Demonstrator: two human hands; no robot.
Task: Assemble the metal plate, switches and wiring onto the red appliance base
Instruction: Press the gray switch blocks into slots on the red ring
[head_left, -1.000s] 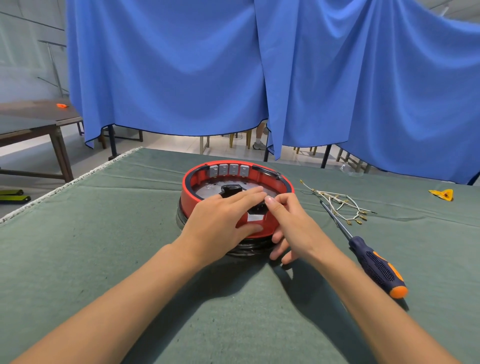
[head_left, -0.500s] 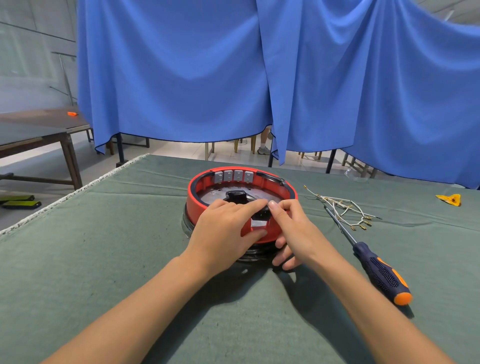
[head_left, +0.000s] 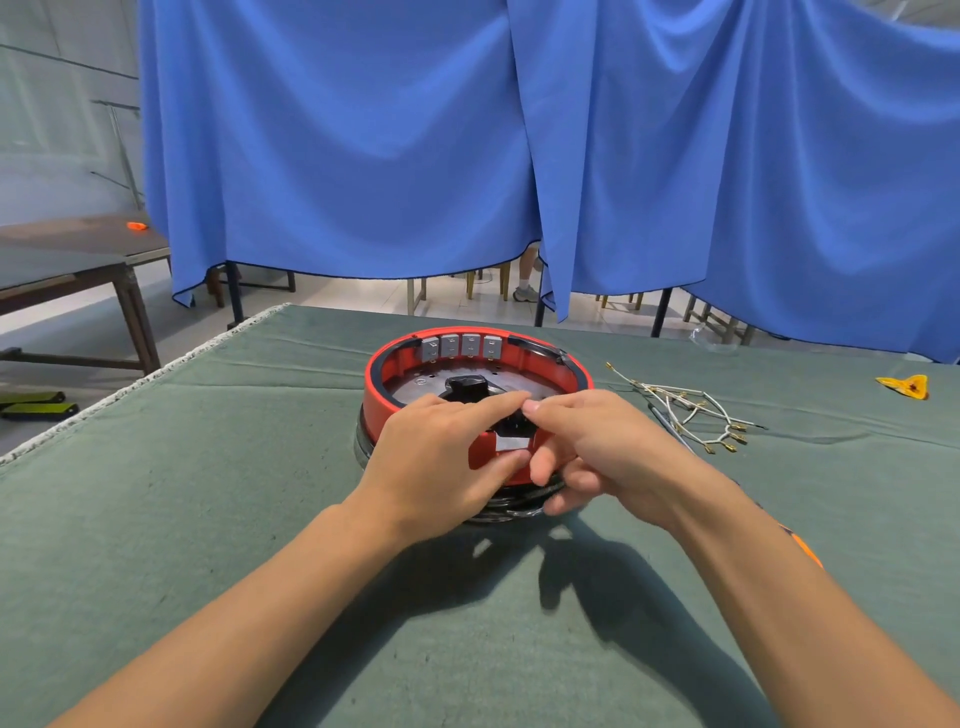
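The round red appliance base (head_left: 387, 384) stands mid-table. A metal plate (head_left: 415, 387) with a black centre piece (head_left: 467, 387) lies inside it. Several grey switches (head_left: 460, 345) line the far inner wall. My left hand (head_left: 436, 457) grips the near wall, thumb on a grey label outside and fingers over the rim. My right hand (head_left: 597, 447) pinches a small black part (head_left: 511, 425) set in the near rim, index on top and thumb on the outer wall. The two index fingertips touch. A bundle of white wires (head_left: 685, 410) lies loose to the right.
A screwdriver lies right of the base, its shaft (head_left: 670, 431) and orange handle end (head_left: 808, 551) showing beside my right forearm. A yellow scrap (head_left: 906, 387) is at the far right. The table's left edge (head_left: 130, 389) runs diagonally, and blue curtains hang behind.
Both hands stay at the near rim of the base. My right hand has shifted slightly, and its forearm now covers most of the screwdriver.
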